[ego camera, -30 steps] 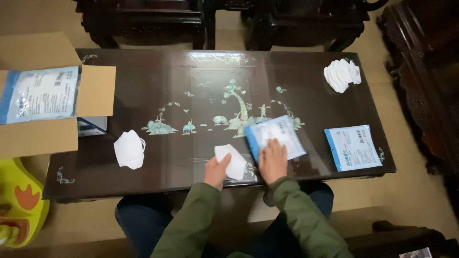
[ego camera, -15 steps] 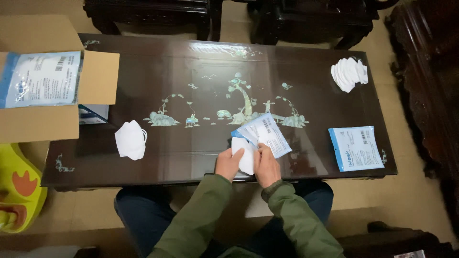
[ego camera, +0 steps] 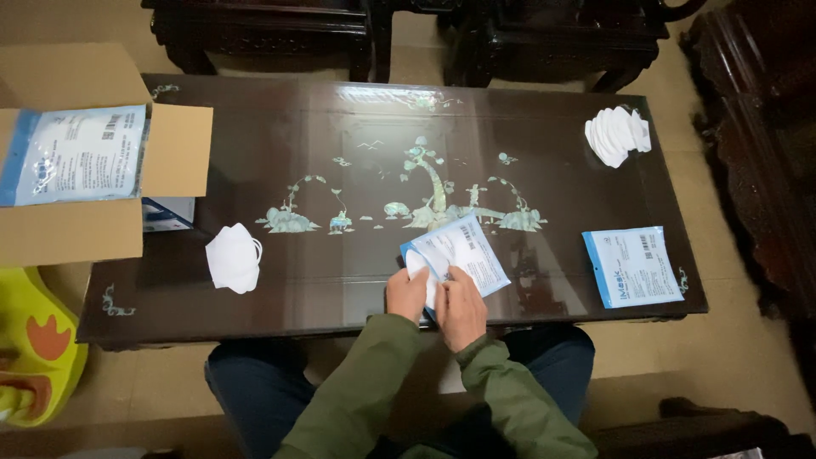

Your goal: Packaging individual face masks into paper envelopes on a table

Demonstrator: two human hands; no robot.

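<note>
1. The left hand (ego camera: 406, 293) was closed around a white folded face mask (ego camera: 420, 270), fingers curled over its lower edge at the near side of the table.
2. The right hand (ego camera: 460, 308) pinched the near end of a blue-and-white mask pouch (ego camera: 463, 252), thumb and fingers shut on it, with the mask lying partly in the pouch's open mouth.
3. Both hands met just above the near rim of a dark lacquered table (ego camera: 340, 119) inlaid with a pale tree-and-landscape design (ego camera: 425, 191); the pouch sat tilted over the inlay's lower edge.
4. Olive-green sleeves (ego camera: 365, 382) ran back from the wrists to the person, who was seated with dark trousers at the table's edge.
5. A second white mask (ego camera: 234, 257) lay alone to the left on the tabletop, well apart from the hands.
6. A flat sealed pouch (ego camera: 633, 266) rested to the right near the table's corner, and a stack of white masks (ego camera: 616, 134) sat at the far right corner.
7. An open cardboard box (ego camera: 102, 225) holding another pouch (ego camera: 76, 153) overlapped the table's left end, with a yellow plastic toy (ego camera: 38, 348) on the floor below it.
</note>
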